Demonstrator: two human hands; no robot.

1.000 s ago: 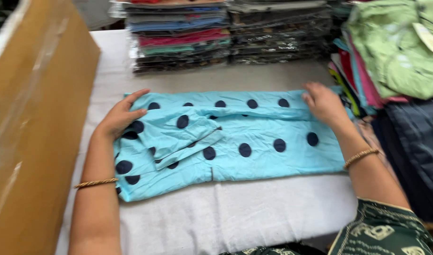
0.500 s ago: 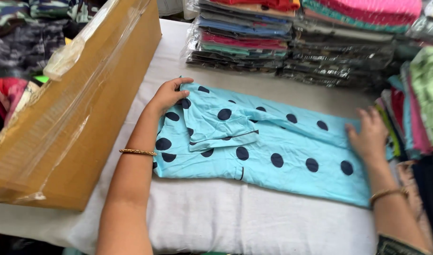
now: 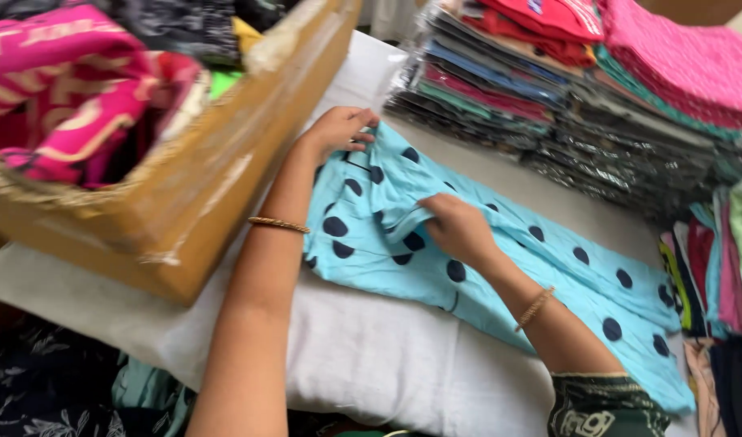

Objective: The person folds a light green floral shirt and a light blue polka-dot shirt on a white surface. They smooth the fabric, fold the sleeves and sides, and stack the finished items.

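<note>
Two hands: both worked one garment.
Garment: lay flat across the table, beside the box at its left edge.
Left hand: fingers curled, gripping the garment's far end.
Right hand: pinching a fold at mid-cloth.

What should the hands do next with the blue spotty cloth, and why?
Probably the right hand should flatten the bunched fold it pinches in the middle of the blue spotted garment. The left hand grips the top edge by the cardboard box, and the cloth between the two hands looks wrinkled, while the rest lies flat on the white table cover.
</note>
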